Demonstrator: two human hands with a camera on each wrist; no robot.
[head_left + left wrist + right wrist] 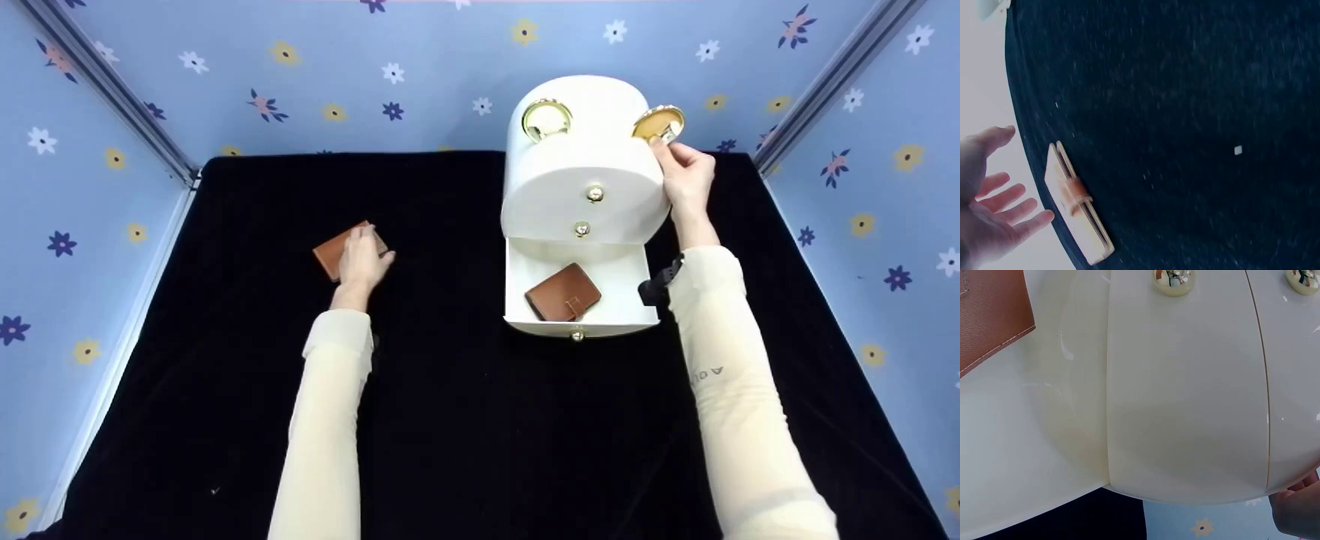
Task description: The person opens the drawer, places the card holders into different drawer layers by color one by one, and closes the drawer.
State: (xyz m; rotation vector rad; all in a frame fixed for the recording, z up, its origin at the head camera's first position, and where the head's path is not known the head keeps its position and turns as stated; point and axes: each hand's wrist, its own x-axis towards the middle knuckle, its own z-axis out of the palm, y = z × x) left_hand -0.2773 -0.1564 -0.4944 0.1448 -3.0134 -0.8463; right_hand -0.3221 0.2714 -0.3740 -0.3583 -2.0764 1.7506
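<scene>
A brown leather wallet with a strap (1077, 194) lies on the black cloth. Just over it is my left hand (360, 259), its fingers spread and only slightly bent; the left wrist view shows a gap between the fingertips and the wallet. On the right stands a white drawer box (585, 154) with two round gold-rimmed ears. My right hand (688, 176) pinches the lower edge of the right ear (660, 121); part of its fingers is hidden. The bottom drawer (630, 270) is pulled out, and a second brown wallet (564, 294) lies inside.
Two upper drawers with gold knobs (595, 193) are closed. Black cloth (450, 420) covers the table, with blue flowered walls (450, 75) behind and at both sides. A small white speck (1238, 150) lies on the cloth.
</scene>
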